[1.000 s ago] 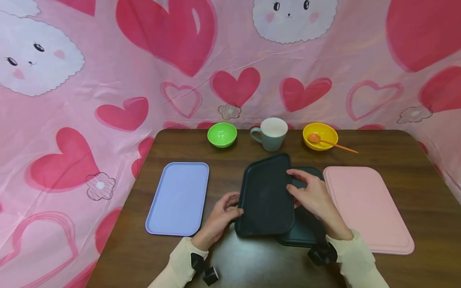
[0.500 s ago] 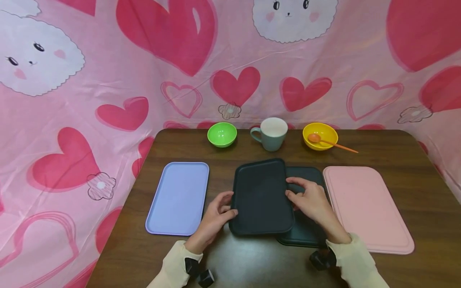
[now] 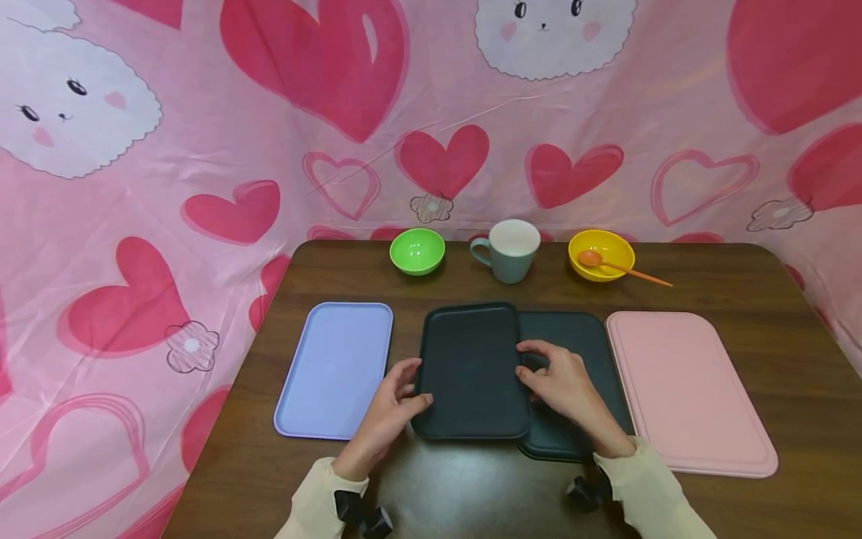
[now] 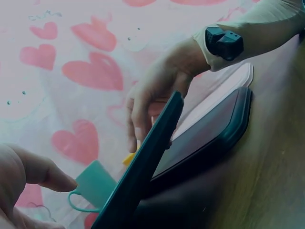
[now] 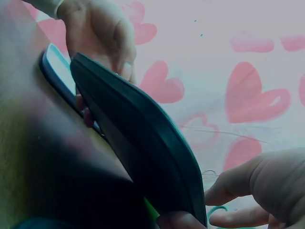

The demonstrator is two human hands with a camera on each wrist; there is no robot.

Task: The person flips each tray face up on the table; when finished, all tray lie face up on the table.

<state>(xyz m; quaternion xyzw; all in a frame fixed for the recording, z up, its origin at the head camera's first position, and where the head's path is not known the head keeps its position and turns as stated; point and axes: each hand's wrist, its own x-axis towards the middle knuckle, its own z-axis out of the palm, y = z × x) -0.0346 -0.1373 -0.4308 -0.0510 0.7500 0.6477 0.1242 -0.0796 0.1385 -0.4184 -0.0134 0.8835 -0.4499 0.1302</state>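
Observation:
A black rectangular tray [image 3: 471, 374] is held level with the table's middle, lifted and slightly tilted, between both hands. My left hand [image 3: 387, 412] grips its left edge, thumb on top. On the opposite edge, my right hand [image 3: 562, 385] pinches the rim between thumb and fingers. A second dark tray [image 3: 569, 329] lies flat on the table, partly covered by the held one in the head view. The right wrist view shows the held tray's [image 5: 138, 129] side and underside, with the left fingers partly below it.
A lavender tray [image 3: 337, 367] lies on the left and a pink board [image 3: 694, 397] on the right. Along the back of the wooden table [image 3: 471, 494] stand a green bowl [image 3: 417, 253], a grey-blue mug [image 3: 513, 258] and a yellow bowl [image 3: 599, 269] with an orange spoon [image 3: 636, 275].
Both hands have moved the black tray leftward, lowering and flattening it. More of the dark tray beneath is uncovered on the right.

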